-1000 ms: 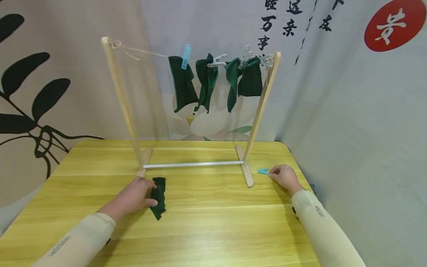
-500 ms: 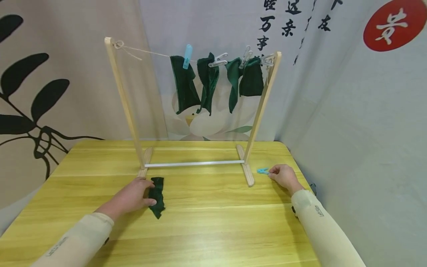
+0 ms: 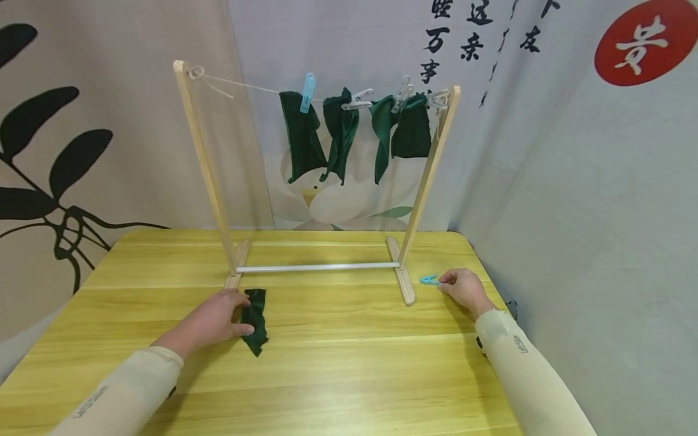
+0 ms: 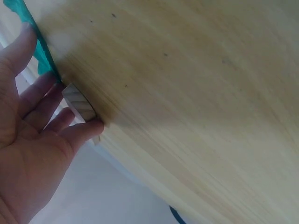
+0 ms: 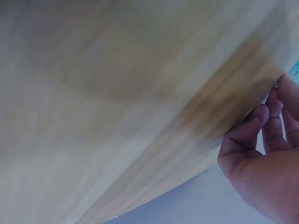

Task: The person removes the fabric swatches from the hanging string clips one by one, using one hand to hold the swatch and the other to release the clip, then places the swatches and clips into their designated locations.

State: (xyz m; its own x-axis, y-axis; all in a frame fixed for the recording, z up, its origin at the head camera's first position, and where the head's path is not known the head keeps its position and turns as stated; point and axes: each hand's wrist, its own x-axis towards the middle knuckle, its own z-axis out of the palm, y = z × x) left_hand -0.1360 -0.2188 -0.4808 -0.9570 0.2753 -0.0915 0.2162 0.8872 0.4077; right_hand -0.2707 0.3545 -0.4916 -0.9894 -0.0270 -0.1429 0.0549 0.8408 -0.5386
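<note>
A small dark green cloth lies on the wooden table, just in front of the rack's left foot. My left hand rests at the cloth's left edge, its thumb and index fingertip apart and touching it. In the left wrist view, the other fingers of that hand reach around the end of the wooden foot. On the right, my right hand pinches one end of a light blue clothespin close over the table. Only a sliver of the clothespin shows past the thumb in the right wrist view.
A wooden drying rack stands across the table with a string between its posts. Several green cloths hang there, held by a blue clothespin and several clear ones. A white bar joins the feet low down.
My left hand and the cloth under it have shifted slightly left. The rack's left post top has moved a little right, and the hung cloths sway slightly. The right hand keeps its place.
</note>
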